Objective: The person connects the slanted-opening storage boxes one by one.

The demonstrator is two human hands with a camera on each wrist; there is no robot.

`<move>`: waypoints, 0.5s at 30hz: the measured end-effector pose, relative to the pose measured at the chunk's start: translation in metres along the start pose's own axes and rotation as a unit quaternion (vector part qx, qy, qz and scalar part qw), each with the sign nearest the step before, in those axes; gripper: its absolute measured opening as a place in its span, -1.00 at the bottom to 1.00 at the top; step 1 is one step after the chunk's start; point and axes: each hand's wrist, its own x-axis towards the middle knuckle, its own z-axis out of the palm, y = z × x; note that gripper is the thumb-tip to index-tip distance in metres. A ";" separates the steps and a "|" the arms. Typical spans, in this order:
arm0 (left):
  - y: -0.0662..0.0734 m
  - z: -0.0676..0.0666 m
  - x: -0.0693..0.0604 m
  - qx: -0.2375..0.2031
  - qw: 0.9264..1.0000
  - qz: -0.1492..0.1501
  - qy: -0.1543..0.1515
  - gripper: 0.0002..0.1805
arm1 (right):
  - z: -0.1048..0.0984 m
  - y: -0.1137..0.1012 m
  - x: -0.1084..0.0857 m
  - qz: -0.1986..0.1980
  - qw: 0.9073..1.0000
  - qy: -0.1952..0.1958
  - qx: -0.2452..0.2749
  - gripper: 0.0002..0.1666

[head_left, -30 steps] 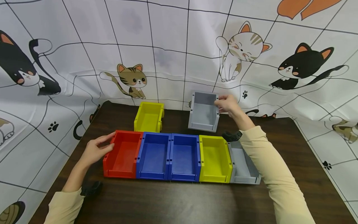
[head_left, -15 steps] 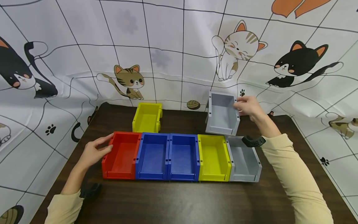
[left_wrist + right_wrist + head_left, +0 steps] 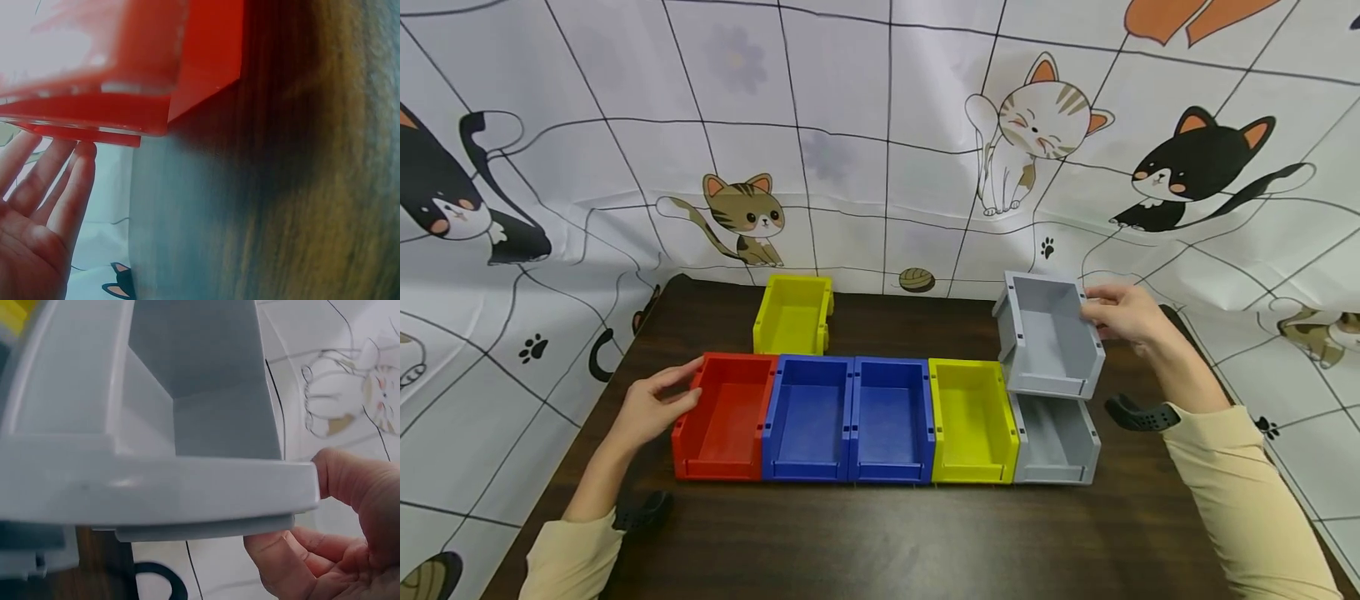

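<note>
Bins: seven — 1 red bin, 2 blue bins, 2 yellow, 2 grey.
Front row: red, blue, blue, front yellow bin, lower grey bin; rear yellow bin stands behind.
Right hand: pinches upper grey bin by its right side, over the back of the lower grey — contact unclear.
Left hand: fingers extended, touching red's left wall.
Table: dark wood-grain.
Backdrop: white cloth, black grid, printed cats.

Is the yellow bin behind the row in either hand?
No, the left hand touches the red bin and the right hand grips the upper gray bin, while the rear yellow bin stands untouched.
</note>
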 end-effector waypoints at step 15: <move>-0.003 -0.001 -0.001 0.009 1.000 0.011 0.006 -0.48 | -0.043 0.055 -0.037 -0.027 0.999 -0.012 0.036 -0.59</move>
